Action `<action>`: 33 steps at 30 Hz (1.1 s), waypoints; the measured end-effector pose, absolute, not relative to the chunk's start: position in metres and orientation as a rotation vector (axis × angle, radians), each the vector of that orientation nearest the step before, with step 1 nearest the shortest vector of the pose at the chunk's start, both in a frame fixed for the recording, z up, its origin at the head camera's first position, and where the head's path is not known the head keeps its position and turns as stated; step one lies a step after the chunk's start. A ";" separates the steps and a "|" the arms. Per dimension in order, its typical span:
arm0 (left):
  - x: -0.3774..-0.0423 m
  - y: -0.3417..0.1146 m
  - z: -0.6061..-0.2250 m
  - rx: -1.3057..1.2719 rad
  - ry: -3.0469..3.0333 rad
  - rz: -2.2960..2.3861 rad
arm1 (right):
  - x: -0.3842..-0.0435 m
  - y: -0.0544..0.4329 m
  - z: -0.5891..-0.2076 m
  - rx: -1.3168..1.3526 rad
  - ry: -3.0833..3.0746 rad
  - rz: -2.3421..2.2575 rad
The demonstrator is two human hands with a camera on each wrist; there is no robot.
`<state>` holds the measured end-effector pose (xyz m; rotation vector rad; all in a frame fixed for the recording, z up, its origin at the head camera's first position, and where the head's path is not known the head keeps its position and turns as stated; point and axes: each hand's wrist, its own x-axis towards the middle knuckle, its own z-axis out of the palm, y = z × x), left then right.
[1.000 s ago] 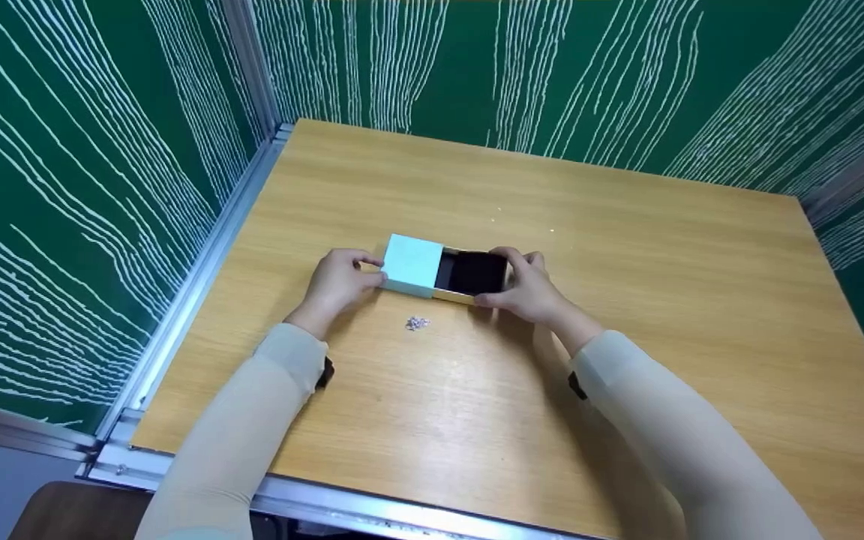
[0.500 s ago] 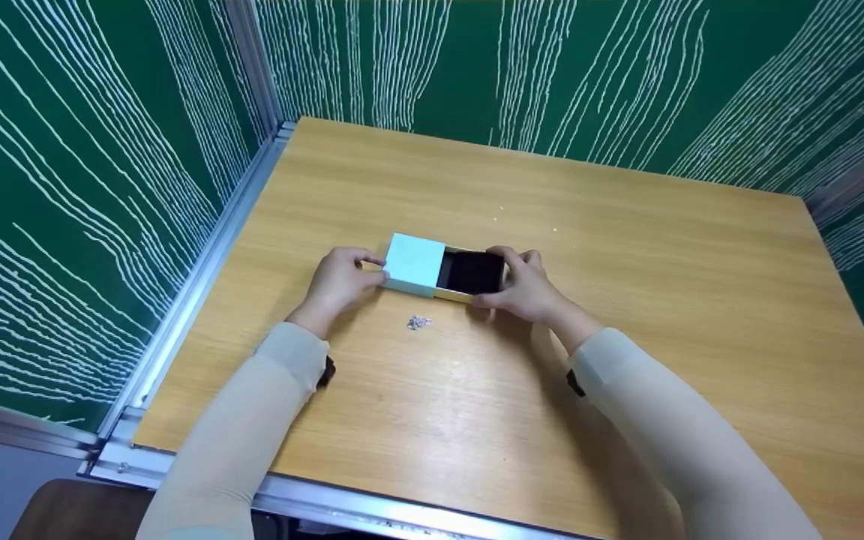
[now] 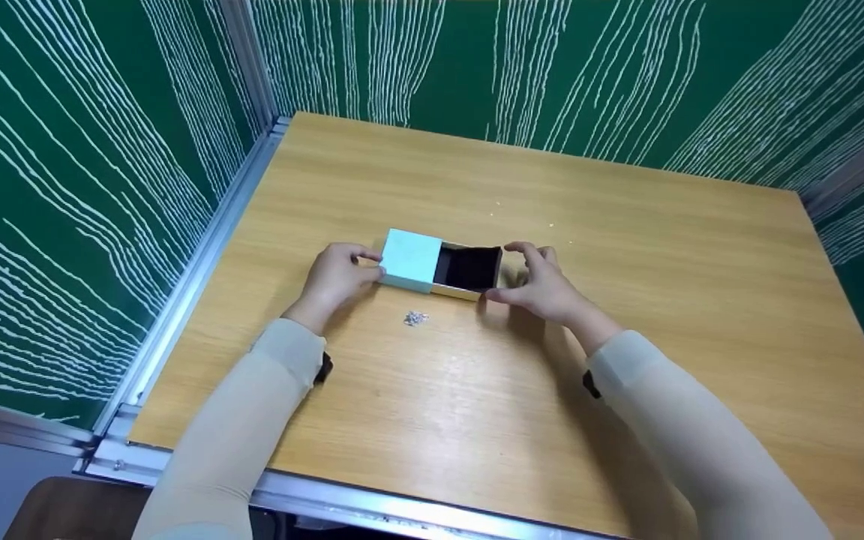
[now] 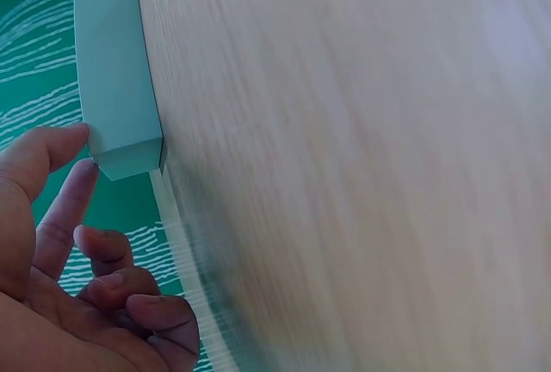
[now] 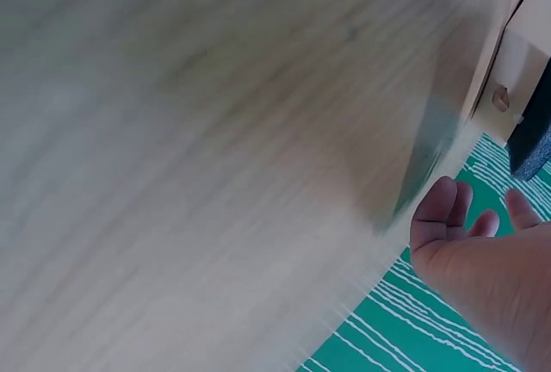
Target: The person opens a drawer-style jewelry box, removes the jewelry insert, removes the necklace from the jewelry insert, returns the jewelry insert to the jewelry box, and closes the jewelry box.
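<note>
A light turquoise sliding box (image 3: 411,256) lies on the table, its drawer (image 3: 454,292) pulled partly out to the right. Black padding (image 3: 475,268) fills the drawer's exposed part, raised at the right end. My left hand (image 3: 333,279) holds the left end of the turquoise sleeve with thumb and index finger; in the left wrist view the other fingers curl free of it. Just off the drawer's right end is my right hand (image 3: 544,289), thumb and fingers spread, the thumb tip close to the near corner. A small pile of silvery bits (image 3: 415,319) lies in front of the box.
The wooden table (image 3: 432,420) has a metal rail (image 3: 372,517) along its front edge. Green walls (image 3: 462,75) with white lines stand behind and at the sides. A few tiny pale specks (image 3: 551,225) dot the tabletop beyond the box.
My right hand has let go of the drawer's right end and moved slightly right, uncovering that end. The left hand and the box stay as they were.
</note>
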<state>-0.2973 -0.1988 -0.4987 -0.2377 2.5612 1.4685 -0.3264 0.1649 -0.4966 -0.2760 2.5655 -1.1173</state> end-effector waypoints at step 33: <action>-0.297 -0.199 -0.498 -0.238 2.560 1.476 | -0.333 0.146 -0.499 -0.321 2.515 -1.108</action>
